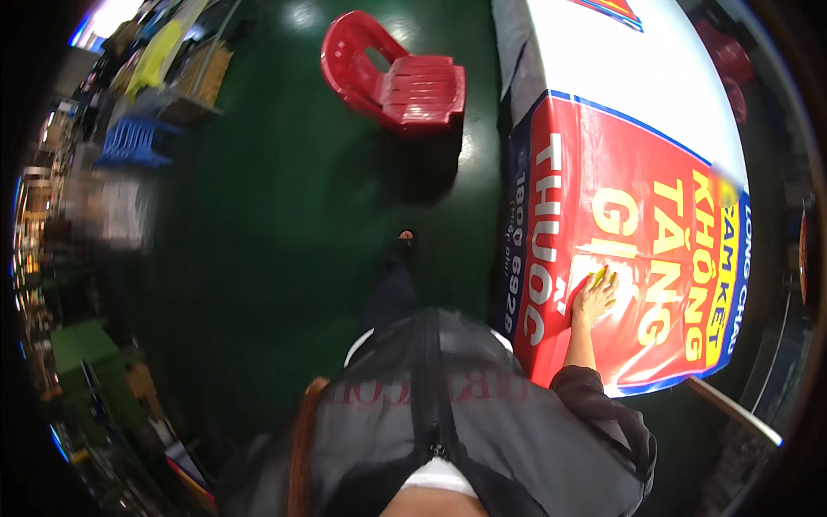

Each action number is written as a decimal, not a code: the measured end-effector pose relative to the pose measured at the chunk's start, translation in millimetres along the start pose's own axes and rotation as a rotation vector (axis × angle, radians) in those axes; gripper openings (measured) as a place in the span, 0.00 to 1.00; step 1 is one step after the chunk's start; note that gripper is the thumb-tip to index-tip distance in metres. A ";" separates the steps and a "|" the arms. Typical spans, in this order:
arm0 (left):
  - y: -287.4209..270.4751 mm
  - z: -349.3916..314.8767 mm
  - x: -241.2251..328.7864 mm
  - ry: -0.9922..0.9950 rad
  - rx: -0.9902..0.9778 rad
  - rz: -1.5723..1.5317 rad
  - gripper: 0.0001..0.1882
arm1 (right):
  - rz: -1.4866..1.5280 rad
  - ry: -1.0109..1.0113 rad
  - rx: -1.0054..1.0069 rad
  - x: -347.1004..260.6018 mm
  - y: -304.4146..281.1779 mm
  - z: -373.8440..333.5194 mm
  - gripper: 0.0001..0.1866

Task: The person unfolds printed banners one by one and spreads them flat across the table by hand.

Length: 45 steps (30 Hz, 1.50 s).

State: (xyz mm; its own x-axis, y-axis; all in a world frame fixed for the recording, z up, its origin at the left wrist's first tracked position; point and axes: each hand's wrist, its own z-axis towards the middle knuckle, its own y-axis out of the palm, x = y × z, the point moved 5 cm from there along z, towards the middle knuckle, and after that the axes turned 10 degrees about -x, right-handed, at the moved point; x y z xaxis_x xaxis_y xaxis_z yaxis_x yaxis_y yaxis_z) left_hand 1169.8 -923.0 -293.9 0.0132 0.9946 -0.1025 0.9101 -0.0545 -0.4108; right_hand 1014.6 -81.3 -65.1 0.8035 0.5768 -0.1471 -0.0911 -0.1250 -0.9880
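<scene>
My right hand [594,297] lies on a glossy red banner [577,233] with large white and yellow lettering, which covers the near part of a long table. Its fingers are stretched out and spread over the surface. A small yellow-green patch shows at the fingertips; whether it is a loose thing or part of the print, I cannot tell. My left hand is not in view. A brown strap-like band [301,448] runs down the left side of my dark jacket [379,414].
A red plastic chair [422,90] stands ahead on the dark green floor [258,233], left of the table. White sheeting [637,69] covers the table's far part. At the left are a blue plastic stool [138,142] and cluttered shelves. More red chairs [724,56] stand beyond the table.
</scene>
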 end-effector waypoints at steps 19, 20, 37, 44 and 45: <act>-904.7 17.1 720.9 1.073 0.492 -0.140 0.12 | -0.075 0.717 0.050 -44.2 -5.5 38.3 0.21; -906.6 4.3 754.7 1.065 0.479 -0.106 0.12 | -0.076 0.713 0.046 -40.2 -5.6 41.3 0.21; -1288.1 160.4 1047.7 0.868 0.619 -0.465 0.16 | 0.339 0.636 0.438 -235.7 -67.6 376.9 0.26; -1417.6 281.3 1121.6 0.712 0.435 -0.674 0.28 | 0.649 0.247 0.094 -485.6 -51.3 643.5 0.22; -1430.0 282.5 1125.5 0.727 0.515 -0.618 0.29 | 0.610 0.194 0.071 -510.6 -59.1 676.0 0.21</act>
State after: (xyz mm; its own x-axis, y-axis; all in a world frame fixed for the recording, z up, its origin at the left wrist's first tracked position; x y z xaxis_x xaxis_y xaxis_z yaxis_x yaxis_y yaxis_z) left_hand -233.8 249.5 -77.8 0.0083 0.6674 0.7446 0.5624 0.6126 -0.5554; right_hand 212.0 177.3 35.9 0.6861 0.2619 -0.6788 -0.5988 -0.3267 -0.7313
